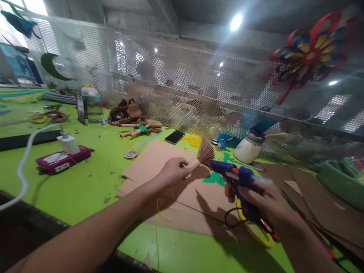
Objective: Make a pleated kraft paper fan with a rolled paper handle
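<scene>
My left hand (176,169) is closed on the rolled handle of a brown pleated paper fan (206,151), its folds spread at the top. In my right hand (265,199) is a blue hot glue gun (237,175), its nozzle close beside the fan's lower folds; whether they touch I cannot tell. Beneath both hands lie sheets of tan paper (156,153) on the green table. A green paper cutout (214,179) rests on the sheets under the nozzle. Yellow-handled scissors (256,233) lie below the glue gun, partly hidden by it.
At the left stand a purple power strip (64,159) with a white plug and a propped phone (82,109). Further back are a phone (174,137), paper-stick pieces (142,128) and a white jar (248,147). A green basket (341,185) sits right, before a perforated screen (182,76).
</scene>
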Available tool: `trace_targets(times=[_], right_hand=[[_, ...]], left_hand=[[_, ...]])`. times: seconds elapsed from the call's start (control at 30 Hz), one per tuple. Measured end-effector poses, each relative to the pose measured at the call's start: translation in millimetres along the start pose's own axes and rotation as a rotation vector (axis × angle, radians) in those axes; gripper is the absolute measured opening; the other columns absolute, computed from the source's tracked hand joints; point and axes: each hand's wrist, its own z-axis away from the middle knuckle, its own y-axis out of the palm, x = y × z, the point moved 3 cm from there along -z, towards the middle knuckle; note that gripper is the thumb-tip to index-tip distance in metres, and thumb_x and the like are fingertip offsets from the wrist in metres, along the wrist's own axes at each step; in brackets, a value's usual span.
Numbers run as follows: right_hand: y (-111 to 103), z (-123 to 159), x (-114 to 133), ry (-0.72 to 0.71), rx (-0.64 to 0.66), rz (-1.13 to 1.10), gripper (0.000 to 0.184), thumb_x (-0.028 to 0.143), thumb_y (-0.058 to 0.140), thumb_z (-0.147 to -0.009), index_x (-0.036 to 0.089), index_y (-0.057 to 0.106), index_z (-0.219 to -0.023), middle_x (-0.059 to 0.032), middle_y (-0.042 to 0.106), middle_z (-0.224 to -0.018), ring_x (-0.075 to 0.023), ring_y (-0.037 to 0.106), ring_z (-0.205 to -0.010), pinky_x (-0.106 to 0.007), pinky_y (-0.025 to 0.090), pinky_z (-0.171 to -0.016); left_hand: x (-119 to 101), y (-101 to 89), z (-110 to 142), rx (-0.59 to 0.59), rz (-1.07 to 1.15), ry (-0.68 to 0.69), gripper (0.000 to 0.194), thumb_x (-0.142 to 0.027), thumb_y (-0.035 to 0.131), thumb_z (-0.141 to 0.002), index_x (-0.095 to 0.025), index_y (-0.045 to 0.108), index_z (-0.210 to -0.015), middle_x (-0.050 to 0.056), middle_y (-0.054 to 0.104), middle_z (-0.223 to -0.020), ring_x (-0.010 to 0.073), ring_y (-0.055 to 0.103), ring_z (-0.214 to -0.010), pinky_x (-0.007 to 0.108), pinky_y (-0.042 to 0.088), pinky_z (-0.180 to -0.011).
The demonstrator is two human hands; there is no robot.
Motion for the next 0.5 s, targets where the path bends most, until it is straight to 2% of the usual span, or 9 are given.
trace_targets(times=[0.13, 0.2, 0.27, 0.4, 0.5], right_hand=[[-5.7, 4.5, 10.1, -0.121, -0.024, -0.076, 0.034, 0.048, 0.061, -0.081, 0.015, 0.068, -0.074, -0.0073, 0.064, -0.071, -0.0192, 0.057, -0.064, -0.03, 0.046, -0.057], [-8.3, 6.4, 11.4, -0.126, -0.047, -0.105, 0.032, 0.046, 0.062, -0.082, 0.015, 0.069, -0.075, -0.0076, 0.064, -0.072, -0.0199, 0.058, -0.065, -0.03, 0.047, -0.056], [-11.3, 7.9, 10.0, -0.115, -0.065, -0.138, 0.028, 0.043, 0.063, -0.082, 0.016, 0.07, -0.082, -0.0071, 0.065, -0.074, -0.02, 0.06, -0.067, -0.029, 0.047, -0.056], [-15.7, 11.1, 8.7, -0.125, -0.056, -0.207, 0.023, 0.039, 0.064, -0.083, 0.018, 0.071, -0.09, -0.0077, 0.068, -0.086, -0.0213, 0.063, -0.075, -0.03, 0.049, -0.062], [-15.9, 14.2, 13.5, -0.128, -0.076, -0.241, 0.023, 0.039, 0.064, -0.083, 0.019, 0.072, -0.091, -0.0087, 0.069, -0.087, -0.0229, 0.064, -0.076, -0.032, 0.05, -0.063]], left_hand=[[13.0, 6.3, -7.0, 0.037, -0.118, -0.041, 0.023, -0.037, 0.064, -0.067, -0.014, 0.067, -0.065, 0.002, 0.057, -0.056, 0.0142, 0.046, -0.053, 0.026, 0.027, -0.05], [13.1, 10.1, -5.3, 0.073, -0.148, -0.051, 0.018, -0.032, 0.064, -0.064, -0.014, 0.068, -0.063, 0.003, 0.058, -0.055, 0.0141, 0.045, -0.053, 0.026, 0.026, -0.05], [8.6, 12.3, -1.3, 0.126, -0.149, -0.047, 0.015, -0.028, 0.064, -0.062, -0.014, 0.069, -0.065, 0.004, 0.061, -0.058, 0.0147, 0.047, -0.055, 0.026, 0.028, -0.051], [-5.8, 11.5, 8.6, 0.294, -0.091, -0.018, 0.026, -0.033, 0.062, -0.065, -0.016, 0.073, -0.082, 0.004, 0.067, -0.069, 0.0168, 0.055, -0.061, 0.025, 0.036, -0.054], [-9.9, 10.7, 14.0, 0.371, -0.106, 0.009, 0.023, -0.032, 0.061, -0.067, -0.018, 0.073, -0.08, 0.002, 0.067, -0.067, 0.0166, 0.056, -0.06, 0.025, 0.038, -0.055]])
